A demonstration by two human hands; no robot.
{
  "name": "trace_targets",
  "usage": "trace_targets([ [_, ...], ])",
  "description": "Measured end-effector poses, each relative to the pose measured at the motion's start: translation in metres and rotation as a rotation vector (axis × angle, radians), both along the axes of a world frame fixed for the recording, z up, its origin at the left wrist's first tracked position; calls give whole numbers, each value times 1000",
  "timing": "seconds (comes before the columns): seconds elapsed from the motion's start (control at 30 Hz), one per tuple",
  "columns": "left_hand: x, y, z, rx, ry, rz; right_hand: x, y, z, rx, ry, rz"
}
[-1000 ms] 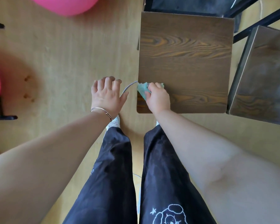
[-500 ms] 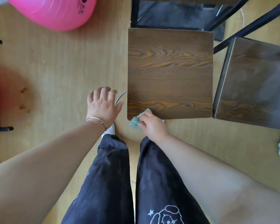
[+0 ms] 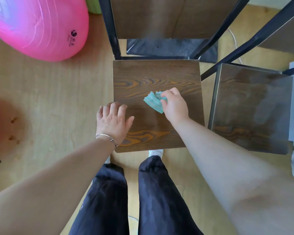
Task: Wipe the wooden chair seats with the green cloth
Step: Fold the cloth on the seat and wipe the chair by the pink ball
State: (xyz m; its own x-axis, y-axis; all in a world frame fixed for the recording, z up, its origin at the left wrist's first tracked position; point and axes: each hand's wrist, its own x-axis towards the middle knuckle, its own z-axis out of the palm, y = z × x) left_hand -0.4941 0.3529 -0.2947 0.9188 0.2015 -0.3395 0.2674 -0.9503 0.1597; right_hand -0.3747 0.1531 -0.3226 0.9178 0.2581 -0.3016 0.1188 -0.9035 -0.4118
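Now the right grip [image 3: 175, 106] pinches the green cloth [image 3: 153, 102], which sticks out left of it on the chair seat [image 3: 159, 75]; its fingers hide the rest. The left grip [image 3: 113, 121] holds nothing, fingers straight.

Teal-green cloth [image 3: 153, 102], dark brown seat [image 3: 156, 77] with orange grain swirls, pink ball [image 3: 37, 28], seemingly black trousers [image 3: 159, 200].

A pale wood-grain floor [image 3: 54, 92] lies in bright, even light. On it stands a dark-wood chair [image 3: 159, 17] with a black metal frame, a second chair [image 3: 255, 107] just beside it. A pink exercise ball [image 3: 37, 28] sits far left, and a dark mat [image 3: 168, 46] lies beneath the first chair's back.
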Motion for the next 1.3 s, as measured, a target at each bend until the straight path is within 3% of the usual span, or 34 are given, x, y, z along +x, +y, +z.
trace_targets([
  [0.23, 5, -9, -9, -2, 18, 4, -10, 22, -14, -43, -11, 212],
  [0.4, 5, -7, -19, 2, 4, 16, -13, 41, -30, -176, -17, 167],
  [0.57, 6, -5, -26, 16, 33, 18, -9, 44, -32, -107, -49, 86],
  [0.73, 10, -11, -21, 27, 60, -5, -12, 28, -15, 184, 68, -174],
  [0.9, 17, -24, -15, 25, 66, -36, -20, 3, 5, 342, 181, -432],
  [1.13, 28, -45, -16, 30, 81, -75, -23, -32, 10, 727, 313, -924],
  [1.3, 37, -60, -17, 11, 81, -90, -20, -49, 16, 745, 357, -921],
])
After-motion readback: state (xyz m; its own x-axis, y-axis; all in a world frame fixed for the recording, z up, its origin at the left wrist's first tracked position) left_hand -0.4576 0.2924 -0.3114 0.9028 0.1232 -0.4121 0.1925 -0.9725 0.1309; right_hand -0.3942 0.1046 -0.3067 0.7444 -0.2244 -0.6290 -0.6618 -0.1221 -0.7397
